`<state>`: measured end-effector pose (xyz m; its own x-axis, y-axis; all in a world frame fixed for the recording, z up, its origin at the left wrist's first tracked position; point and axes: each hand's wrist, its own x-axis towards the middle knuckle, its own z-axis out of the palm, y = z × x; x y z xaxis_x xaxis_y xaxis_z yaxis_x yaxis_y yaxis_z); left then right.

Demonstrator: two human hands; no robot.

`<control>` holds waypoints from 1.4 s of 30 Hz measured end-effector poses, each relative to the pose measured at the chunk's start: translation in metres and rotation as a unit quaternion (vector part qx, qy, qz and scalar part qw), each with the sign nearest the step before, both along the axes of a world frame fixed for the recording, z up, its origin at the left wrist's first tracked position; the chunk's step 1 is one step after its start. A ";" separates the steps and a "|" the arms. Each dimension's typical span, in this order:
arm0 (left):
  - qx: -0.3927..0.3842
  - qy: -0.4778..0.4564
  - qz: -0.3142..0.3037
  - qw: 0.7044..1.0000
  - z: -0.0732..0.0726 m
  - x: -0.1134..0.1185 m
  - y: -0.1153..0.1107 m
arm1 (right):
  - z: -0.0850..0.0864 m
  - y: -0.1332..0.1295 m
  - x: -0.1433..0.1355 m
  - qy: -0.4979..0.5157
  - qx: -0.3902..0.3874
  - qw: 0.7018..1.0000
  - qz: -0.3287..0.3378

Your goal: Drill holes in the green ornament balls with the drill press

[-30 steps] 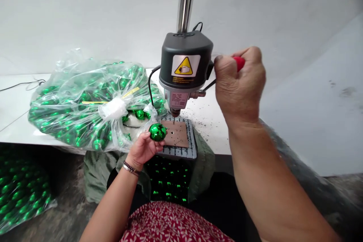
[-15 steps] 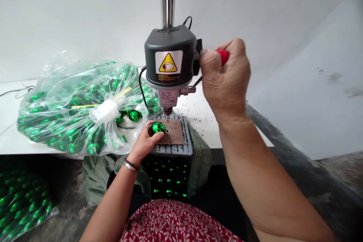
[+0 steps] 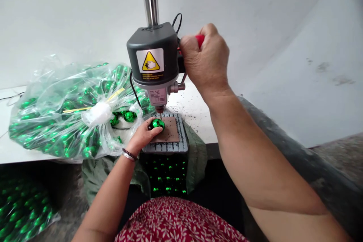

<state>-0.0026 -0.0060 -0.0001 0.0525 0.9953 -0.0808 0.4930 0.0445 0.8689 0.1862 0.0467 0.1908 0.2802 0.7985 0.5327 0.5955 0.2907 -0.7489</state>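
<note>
Your left arm reaches forward from the lower left, wrist nearly straight, and your left hand (image 3: 146, 133) holds a shiny green round ball (image 3: 158, 124). Its fingers are clamped on the ball, the thumb laid along the near side and the forefinger curled round the far side. The ball is over the left part of a flat brown board (image 3: 171, 133), which lies on the grey slotted base (image 3: 183, 141) of a dark grey drill press (image 3: 153, 55). That base stands at the front edge of the white surface (image 3: 203, 121). The thin metal drill bit (image 3: 160, 116) points down right by the ball's top; you cannot tell from here whether they touch.

Your right arm comes up from the lower right corner, elbow bent, forearm slanting inward, with your right hand (image 3: 206, 58) raised beside the drill press's head. Its fingers are closed in a fist round a red-knobbed lever handle (image 3: 200, 40), the red showing between thumb and forefinger.

To your left, a large clear plastic bag (image 3: 56, 121) full of green balls covers much of the surface's left part, reaching its front edge. Dark shavings (image 3: 195, 114) are scattered right of the base.
</note>
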 end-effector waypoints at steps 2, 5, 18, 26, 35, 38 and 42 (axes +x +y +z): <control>0.002 0.034 0.008 0.999 0.002 0.002 0.003 | 0.002 0.002 0.000 -0.001 -0.010 1.000 0.003; -0.007 0.072 0.020 0.997 0.005 0.005 0.008 | 0.002 0.001 -0.001 -0.001 -0.005 1.000 0.005; -0.024 0.074 -0.019 0.997 0.015 0.017 0.011 | 0.001 0.001 -0.002 -0.005 0.003 1.000 0.004; -0.031 0.026 -0.022 0.999 0.014 0.018 0.009 | -0.009 -0.017 0.004 0.004 0.036 0.999 0.030; -0.027 0.017 -0.027 0.999 0.003 0.016 0.011 | -0.034 -0.044 0.018 -0.060 0.147 0.986 0.042; -0.010 0.022 -0.040 0.999 0.002 0.017 0.012 | -0.039 -0.050 0.019 -0.078 0.158 0.984 0.038; 0.003 0.042 -0.038 0.998 0.003 0.017 0.011 | -0.045 -0.059 0.019 -0.098 0.152 0.983 0.020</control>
<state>0.0147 0.0050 0.0025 0.1206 0.9893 -0.0818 0.5665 -0.0009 0.8241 0.2057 -0.0120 0.1459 0.1204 0.6026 0.7889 0.7035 0.5089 -0.4961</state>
